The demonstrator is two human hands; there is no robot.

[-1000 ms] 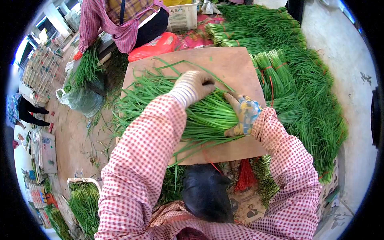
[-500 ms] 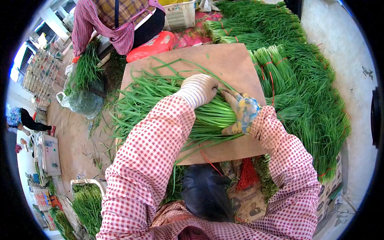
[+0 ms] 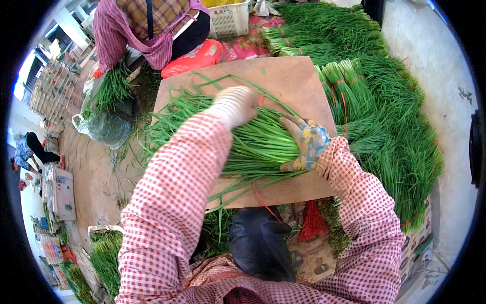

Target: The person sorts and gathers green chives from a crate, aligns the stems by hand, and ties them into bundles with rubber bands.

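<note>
A loose bunch of garlic chives (image 3: 268, 139) lies across the brown board (image 3: 298, 76), leaf tips to the left and cut ends to the right. My right hand (image 3: 310, 146), in a blue-and-yellow patterned glove, is wrapped round the cut ends, fingers above and thumb below. Over the bunch's upper side is my left hand (image 3: 240, 105), with a striped cuff; motion smears its fingers. A short red tie (image 3: 261, 100) shows beside it; I cannot tell whether the hand holds it. A red strip (image 3: 266, 205) hangs from under the chives at the board's near edge.
Tied chive bundles (image 3: 344, 83) are heaped along the right by the wall. Red ties (image 3: 312, 223) hang below the board near a black bag (image 3: 260, 243). A co-worker (image 3: 152, 30) sits at the upper left, beside a white crate (image 3: 228, 20) and a red plastic bag (image 3: 192, 60).
My left hand has moved left along the upper side of the chives, and a red tie now shows beside it. My right hand stays round the cut ends.
</note>
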